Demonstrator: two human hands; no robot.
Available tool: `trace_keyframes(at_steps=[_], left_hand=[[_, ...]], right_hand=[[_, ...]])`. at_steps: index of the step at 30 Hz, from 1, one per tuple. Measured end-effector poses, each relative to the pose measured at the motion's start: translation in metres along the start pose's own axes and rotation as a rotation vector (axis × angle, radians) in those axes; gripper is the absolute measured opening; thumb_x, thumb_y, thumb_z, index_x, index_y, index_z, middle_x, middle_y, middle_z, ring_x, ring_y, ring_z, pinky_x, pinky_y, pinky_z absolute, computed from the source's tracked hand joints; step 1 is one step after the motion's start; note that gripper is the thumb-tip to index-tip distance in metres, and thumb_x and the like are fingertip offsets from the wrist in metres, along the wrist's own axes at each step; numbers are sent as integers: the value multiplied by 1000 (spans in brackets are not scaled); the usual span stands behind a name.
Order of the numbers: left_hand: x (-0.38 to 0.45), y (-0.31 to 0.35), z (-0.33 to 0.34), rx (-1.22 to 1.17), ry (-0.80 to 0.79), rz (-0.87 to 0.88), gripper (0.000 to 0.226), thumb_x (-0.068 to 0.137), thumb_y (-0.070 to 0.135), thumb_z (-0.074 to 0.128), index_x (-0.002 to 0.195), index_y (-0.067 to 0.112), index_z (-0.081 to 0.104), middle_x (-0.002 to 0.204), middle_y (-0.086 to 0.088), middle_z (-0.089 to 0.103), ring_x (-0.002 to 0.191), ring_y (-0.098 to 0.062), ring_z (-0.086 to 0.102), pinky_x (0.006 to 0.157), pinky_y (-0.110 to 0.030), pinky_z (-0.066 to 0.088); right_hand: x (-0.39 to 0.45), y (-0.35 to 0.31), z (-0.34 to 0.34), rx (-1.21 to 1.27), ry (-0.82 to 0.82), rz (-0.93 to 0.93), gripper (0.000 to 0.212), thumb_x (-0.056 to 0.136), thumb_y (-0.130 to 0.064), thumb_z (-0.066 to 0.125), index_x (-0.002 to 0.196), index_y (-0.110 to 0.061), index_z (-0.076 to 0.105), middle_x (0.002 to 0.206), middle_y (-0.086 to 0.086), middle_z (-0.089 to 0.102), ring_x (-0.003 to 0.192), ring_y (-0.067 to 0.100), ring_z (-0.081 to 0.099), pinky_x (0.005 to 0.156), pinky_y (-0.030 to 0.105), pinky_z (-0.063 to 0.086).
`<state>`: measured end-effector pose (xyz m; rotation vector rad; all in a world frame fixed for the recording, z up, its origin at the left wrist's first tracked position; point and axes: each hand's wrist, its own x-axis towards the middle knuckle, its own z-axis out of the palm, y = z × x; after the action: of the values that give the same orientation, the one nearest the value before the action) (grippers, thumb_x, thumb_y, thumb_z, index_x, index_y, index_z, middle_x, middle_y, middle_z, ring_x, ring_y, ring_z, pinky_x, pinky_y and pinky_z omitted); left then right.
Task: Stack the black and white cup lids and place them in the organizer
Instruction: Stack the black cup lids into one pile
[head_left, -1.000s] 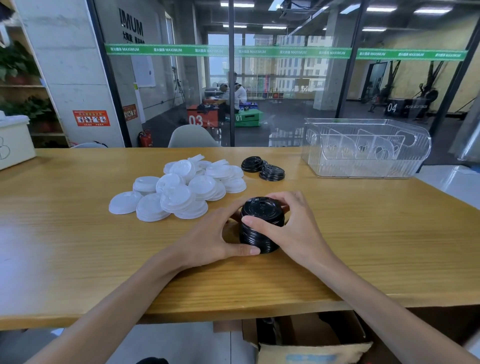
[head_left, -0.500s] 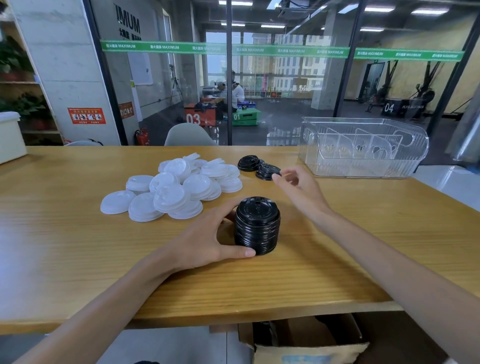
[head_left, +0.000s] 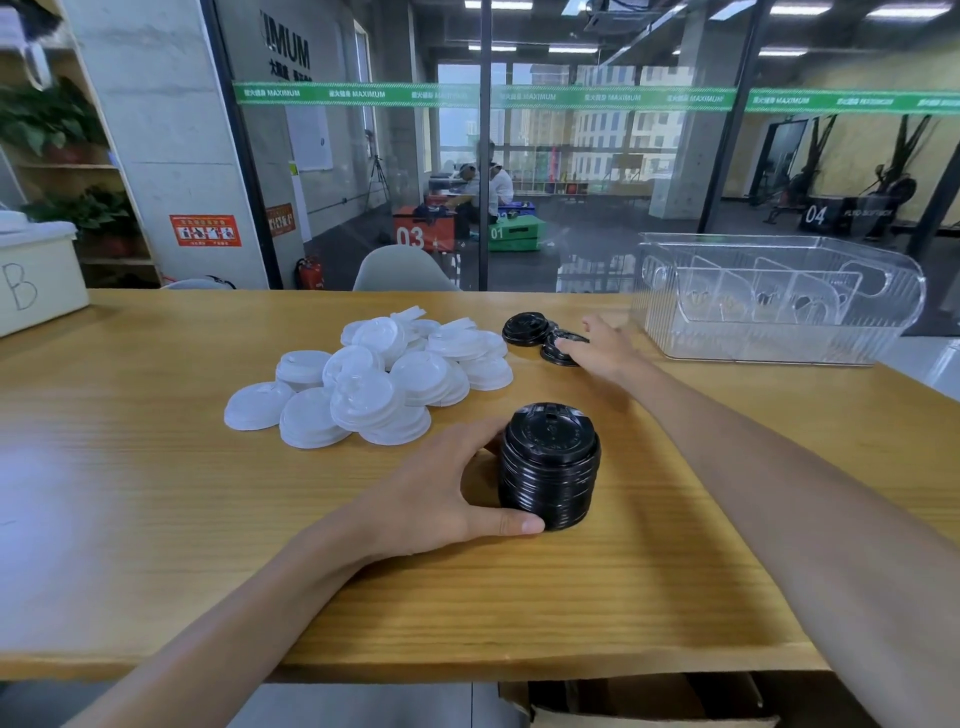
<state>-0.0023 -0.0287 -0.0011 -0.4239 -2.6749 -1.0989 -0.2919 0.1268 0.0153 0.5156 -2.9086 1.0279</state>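
A tall stack of black cup lids (head_left: 549, 465) stands on the wooden table (head_left: 156, 493) near the front. My left hand (head_left: 441, 493) wraps around its left side, thumb at the base. Two small piles of loose black lids (head_left: 527, 328) lie farther back. My right hand (head_left: 605, 351) reaches out over the nearer of these, its fingers on the lids; the grasp itself is hidden. A heap of white cup lids (head_left: 379, 376) lies to the left. The clear plastic organizer (head_left: 779, 296) with dividers stands at the back right.
A cream box marked B (head_left: 36, 280) sits at the table's far left edge. A glass wall runs behind the table, with a chair back (head_left: 402, 270) just beyond. An open cardboard box (head_left: 649, 701) is under the table's front edge.
My right hand let go of the black stack and moved back and right to the loose black lids. My left hand stayed on the stack.
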Motion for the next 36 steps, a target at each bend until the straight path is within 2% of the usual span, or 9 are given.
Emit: trace_keyframes(at_steps=[6,8,12,14,19,24,28,32,36], left_hand=[[0,-1,0,15,0,-3,68,84,34,94,145,32,63,135,20,72,129,3,61,105,-8,42],[0,-2,0,37,-3,-28,61,84,38,94,138,33,67,131,17,72,127,1,61,104,-10,44],[0,-8,1,85,-26,-83,61,82,55,92,135,39,66,131,19,68,128,-2,58,113,-29,46],[0,-8,1,81,-27,-88,60,81,55,92,133,39,67,130,19,68,127,-2,58,112,-29,46],[0,-8,1,73,-22,-91,55,81,52,93,129,36,69,127,18,68,124,-1,58,107,-21,44],[0,-6,0,68,-23,-84,56,81,52,93,130,37,69,129,18,68,126,-2,58,109,-23,45],[-1,-5,0,59,-29,-85,58,82,53,92,131,36,68,130,17,67,127,-4,58,112,-30,46],[-1,-5,0,69,-39,-98,59,82,56,91,132,39,66,132,22,65,128,0,56,110,-27,45],[-1,-7,0,72,-37,-100,61,81,60,90,134,41,65,134,24,65,131,-1,56,114,-29,45]], right_hand=[[7,-3,10,18,25,-7,73,102,-28,59,167,-17,27,168,11,40,162,35,19,126,67,12],[10,-1,9,31,37,-2,73,103,-28,59,167,-17,27,166,9,44,160,36,24,127,66,12],[16,4,7,52,28,16,74,102,-34,63,166,-15,30,166,10,44,160,36,25,128,65,17],[17,7,8,100,58,9,75,99,-35,69,163,-16,34,164,10,47,159,37,29,127,65,22],[0,2,1,165,229,-95,71,93,-33,82,153,-13,49,148,7,59,141,29,51,117,46,44],[-39,-4,-11,229,288,-173,72,86,-30,89,147,-11,56,142,8,49,133,22,52,114,32,41],[-75,4,-15,213,213,-176,81,78,-32,96,145,-7,60,136,7,45,129,25,54,118,35,42],[-112,12,-21,286,157,-171,69,77,-32,96,137,-14,68,135,2,55,121,15,57,102,23,42],[-141,9,-29,401,164,-163,62,77,-35,97,130,-19,70,112,-22,65,102,-12,57,76,1,41]])
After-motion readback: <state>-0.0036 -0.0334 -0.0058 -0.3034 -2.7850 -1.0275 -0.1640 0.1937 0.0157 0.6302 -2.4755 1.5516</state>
